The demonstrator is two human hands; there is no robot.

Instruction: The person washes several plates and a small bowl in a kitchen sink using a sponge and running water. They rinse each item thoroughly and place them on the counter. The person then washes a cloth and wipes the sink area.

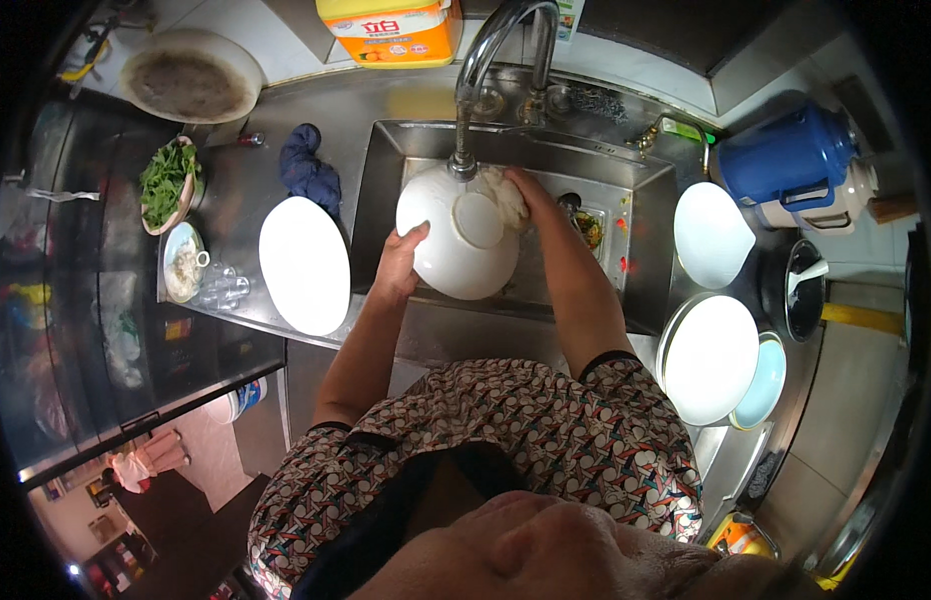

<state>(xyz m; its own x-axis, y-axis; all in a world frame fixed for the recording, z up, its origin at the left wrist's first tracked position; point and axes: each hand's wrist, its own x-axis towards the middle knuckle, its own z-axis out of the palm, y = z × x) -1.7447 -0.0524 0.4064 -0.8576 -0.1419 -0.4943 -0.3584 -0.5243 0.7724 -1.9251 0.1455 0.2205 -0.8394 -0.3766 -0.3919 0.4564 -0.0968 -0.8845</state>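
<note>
A large white bowl [465,259] is held over the stainless steel sink [645,247], its underside and foot ring turned up towards me. My left hand [402,259] grips its left edge, thumb on the outer wall. On the far right side of the bowl, my right hand [529,196] presses a pale, wet cloth [503,191] against it; the fingertips are partly hidden. Right above the bowl hangs the spout of the chrome faucet [463,165]. Food scraps lie around the sink's drain strainer [588,229], to the right of the bowl.
Left on the counter are a white oval plate [305,266], a dark blue cloth [308,161], leafy greens [168,184] and several drinking glasses [224,286]. At right stand stacked white plates [711,360], a white dish [709,234] and a blue thermos [784,156]. A yellow-orange detergent jug [390,34] stands behind.
</note>
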